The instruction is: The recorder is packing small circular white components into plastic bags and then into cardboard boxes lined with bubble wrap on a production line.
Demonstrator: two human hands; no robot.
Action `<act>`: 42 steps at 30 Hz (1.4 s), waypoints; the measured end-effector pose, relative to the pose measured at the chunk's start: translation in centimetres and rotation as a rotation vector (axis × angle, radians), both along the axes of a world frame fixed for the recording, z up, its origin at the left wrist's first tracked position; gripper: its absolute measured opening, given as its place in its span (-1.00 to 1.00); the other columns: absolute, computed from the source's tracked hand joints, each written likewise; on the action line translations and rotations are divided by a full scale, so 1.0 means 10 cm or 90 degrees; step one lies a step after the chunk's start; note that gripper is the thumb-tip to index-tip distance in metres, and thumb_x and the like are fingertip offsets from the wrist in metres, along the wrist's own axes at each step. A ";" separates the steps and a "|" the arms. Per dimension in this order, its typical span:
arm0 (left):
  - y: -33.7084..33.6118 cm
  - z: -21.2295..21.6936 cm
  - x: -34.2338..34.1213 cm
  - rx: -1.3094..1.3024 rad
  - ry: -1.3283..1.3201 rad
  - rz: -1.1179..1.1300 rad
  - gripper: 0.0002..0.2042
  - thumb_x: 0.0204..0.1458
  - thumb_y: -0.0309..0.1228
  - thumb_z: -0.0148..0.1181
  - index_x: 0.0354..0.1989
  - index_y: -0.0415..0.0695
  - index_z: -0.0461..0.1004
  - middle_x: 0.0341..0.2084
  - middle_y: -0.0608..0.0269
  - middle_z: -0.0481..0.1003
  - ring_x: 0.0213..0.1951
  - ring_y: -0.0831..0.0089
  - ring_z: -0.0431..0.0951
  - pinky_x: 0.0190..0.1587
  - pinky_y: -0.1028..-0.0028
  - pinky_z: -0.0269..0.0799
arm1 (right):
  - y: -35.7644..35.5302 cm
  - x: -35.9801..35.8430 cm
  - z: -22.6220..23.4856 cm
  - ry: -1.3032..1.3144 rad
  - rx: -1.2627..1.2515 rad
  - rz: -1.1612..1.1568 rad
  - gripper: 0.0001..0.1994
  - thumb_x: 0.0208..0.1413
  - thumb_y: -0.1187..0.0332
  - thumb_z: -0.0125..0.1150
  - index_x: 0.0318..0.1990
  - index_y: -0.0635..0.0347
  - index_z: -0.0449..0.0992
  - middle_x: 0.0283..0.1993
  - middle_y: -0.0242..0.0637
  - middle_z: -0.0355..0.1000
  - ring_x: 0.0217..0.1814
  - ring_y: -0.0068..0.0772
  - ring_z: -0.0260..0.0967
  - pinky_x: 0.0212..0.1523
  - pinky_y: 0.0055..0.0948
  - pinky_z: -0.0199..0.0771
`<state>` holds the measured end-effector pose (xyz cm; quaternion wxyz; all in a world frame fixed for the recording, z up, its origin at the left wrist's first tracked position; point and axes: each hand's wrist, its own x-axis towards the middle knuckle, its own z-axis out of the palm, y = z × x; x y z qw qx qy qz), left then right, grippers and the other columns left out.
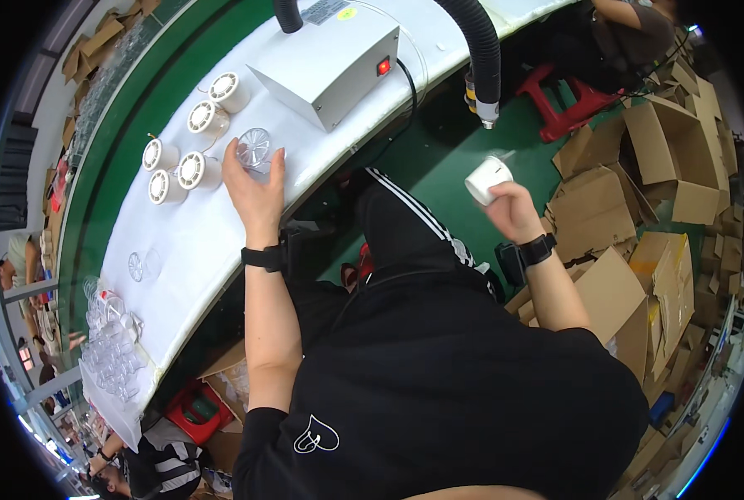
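Note:
My left hand (259,193) curves its thumb and fingers around a clear round plastic cup (254,143) with a spoked face, at the white tabletop. Off the table to the right, my right hand (518,212) grips a white cylindrical housing (486,178). It is slightly blurred and hangs below the metal-tipped nozzle (488,115) of a black hose, apart from it. Left of my left hand stand several white round units with slotted faces (197,170), some trailing thin wires. Another clear cup (142,266) sits nearer me on the table.
A grey metal box (330,68) with a lit red switch stands at the back of the table. Clear cups (109,358) cluster at the near left end. Cardboard boxes (647,150) crowd the right floor. A red stool (547,104) stands behind, beside another person.

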<state>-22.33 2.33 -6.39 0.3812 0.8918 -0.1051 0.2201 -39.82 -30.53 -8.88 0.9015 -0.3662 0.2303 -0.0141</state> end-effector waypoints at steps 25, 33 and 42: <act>-0.41 0.29 -1.01 -0.232 0.189 -0.547 -0.25 -0.27 -0.28 0.45 0.13 -0.23 0.21 0.06 0.06 0.27 0.11 0.18 0.30 0.18 0.31 0.16 | 1.01 0.37 0.25 -0.100 0.352 0.495 -0.53 0.11 -0.05 -0.07 -0.08 0.18 0.37 -0.17 -0.21 0.37 -0.25 -0.38 0.33 -0.36 -0.49 0.36; 0.27 0.23 -1.18 -0.497 0.308 -0.457 -0.19 -0.36 -0.36 0.52 0.14 -0.22 0.22 0.11 0.14 0.26 0.13 0.43 0.28 0.15 0.43 0.20 | 1.57 0.95 0.28 -0.118 0.122 0.814 -0.58 0.20 0.04 -0.13 -0.03 0.20 0.34 -0.27 -0.32 0.41 -0.49 -0.50 0.34 -0.50 -0.55 0.33; 0.55 0.23 -1.48 -0.698 0.358 -0.268 -0.11 -0.32 -0.08 0.47 0.17 -0.22 0.14 0.03 0.15 0.34 0.06 0.41 0.35 0.10 0.45 0.26 | 1.95 1.95 0.64 -0.770 -1.069 0.217 -0.46 -0.09 0.44 0.26 0.11 0.18 0.27 0.04 -0.09 0.28 0.03 -0.09 0.29 0.03 -0.35 0.32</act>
